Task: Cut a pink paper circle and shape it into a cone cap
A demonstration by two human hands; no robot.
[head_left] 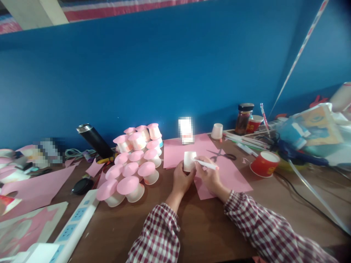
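My left hand (pixel 181 179) grips a small white paper cup (pixel 189 160), held upside down on a sheet of pink paper (pixel 219 171). In my right hand (pixel 210 176) is a white pen with a pink cap (pixel 206 164), its tip touching the cup's side. Both hands rest on the brown table, close together. Just left of them stands a pile of white cups topped with pink paper discs (pixel 134 162), stacked in rows.
Scissors (pixel 223 155) lie on the pink paper behind my hands. A red paper cup (pixel 264 164), a dark jar (pixel 244 118), a white cup (pixel 217 131) and pens sit to the right. A black flask (pixel 94 140), pink scraps and a white power strip (pixel 72 228) lie left.
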